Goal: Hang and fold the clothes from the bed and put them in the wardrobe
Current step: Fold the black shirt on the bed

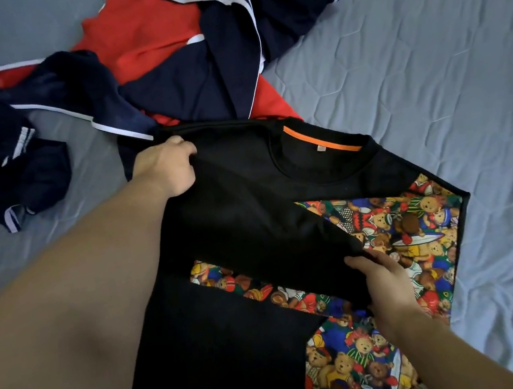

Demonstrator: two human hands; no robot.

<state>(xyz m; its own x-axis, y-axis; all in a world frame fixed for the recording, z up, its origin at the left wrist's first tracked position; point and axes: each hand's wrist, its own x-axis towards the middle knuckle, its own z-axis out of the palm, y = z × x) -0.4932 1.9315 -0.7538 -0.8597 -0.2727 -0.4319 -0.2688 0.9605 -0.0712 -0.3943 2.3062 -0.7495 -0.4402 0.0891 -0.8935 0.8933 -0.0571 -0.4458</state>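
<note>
1. The black T-shirt with an orange neck tape and a teddy-bear print panel (pixel 251 215) is laid on the bed covered by a grey-blue quilted sheet (pixel 413 68), in the lower centre; its hem is cut off by the bottom edge.
2. The left hand (pixel 167 168) is closed on the shirt's shoulder edge; the fingertips are hidden under the black cloth.
3. The right hand (pixel 385 285) is pinched shut on the end of a black sleeve folded across the print; the thumb is hidden.
4. Beyond the collar, a navy and red tracksuit jacket with white stripes (pixel 192 53) is heaped, partly out of view at the top.
5. A crumpled navy garment with white trim (pixel 2 147) lies at left; its kind cannot be made out.
6. Counted: two hands, three garments.
</note>
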